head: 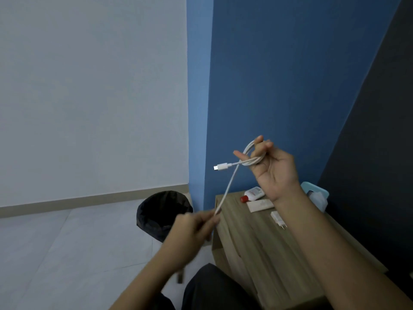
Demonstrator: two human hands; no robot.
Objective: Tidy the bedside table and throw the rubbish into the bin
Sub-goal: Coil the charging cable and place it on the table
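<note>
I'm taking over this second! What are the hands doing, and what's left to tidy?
Right hand: white cable looped round its fingers.
Left hand: pinches the cable's loose length lower down.
Bedside table: red-capped bottle, flat white packet, charger plug, light blue box lie there.
Bin: on the floor, left of the table.
Done: cable partly coiled. Left: finish coiling, sort table, bin rubbish.
</note>
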